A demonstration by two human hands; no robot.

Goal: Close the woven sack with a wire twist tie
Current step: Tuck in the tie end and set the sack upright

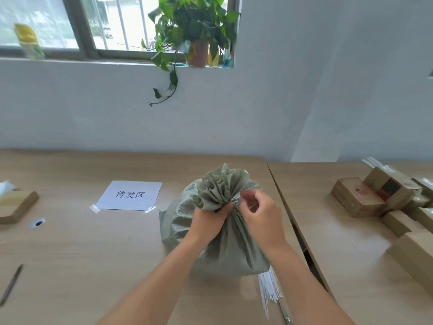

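A full grey-green woven sack (180, 221) stands on the wooden table (82, 249) in front of me, its mouth gathered into a ruffled bunch (220, 184). My left hand (208, 219) is clenched around the gathered neck from the left. My right hand (260, 212) is at the neck from the right, its fingers pinching a thin white wire twist tie (236, 202) that lies against the neck. How far the tie goes around the neck is hidden by my fingers.
A bundle of spare white ties (269, 289) lies just in front of the sack. A taped paper sign (130, 195) lies to the left, a pen (11, 283) at far left. Cardboard boxes (375, 195) crowd the second table on the right.
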